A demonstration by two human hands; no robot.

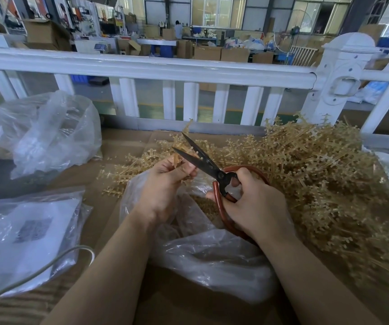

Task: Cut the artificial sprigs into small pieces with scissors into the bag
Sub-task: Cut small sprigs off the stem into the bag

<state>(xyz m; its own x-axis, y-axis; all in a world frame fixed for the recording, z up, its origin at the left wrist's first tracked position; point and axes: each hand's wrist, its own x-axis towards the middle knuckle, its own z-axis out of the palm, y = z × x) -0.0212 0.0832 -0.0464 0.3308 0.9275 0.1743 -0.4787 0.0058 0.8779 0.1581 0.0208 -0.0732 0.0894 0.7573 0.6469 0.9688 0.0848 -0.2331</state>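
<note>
My left hand pinches a tan artificial sprig that sticks up between the parted blades of the scissors. My right hand grips the scissors' red loop handles. Both hands hover over a clear plastic bag lying open on the cardboard, with small tan cut pieces inside it. A big heap of uncut tan sprigs covers the right side of the table.
Crumpled clear bags lie at the back left. A bagged white sheet and a grey cable sit at the front left. A white railing runs along the table's far edge.
</note>
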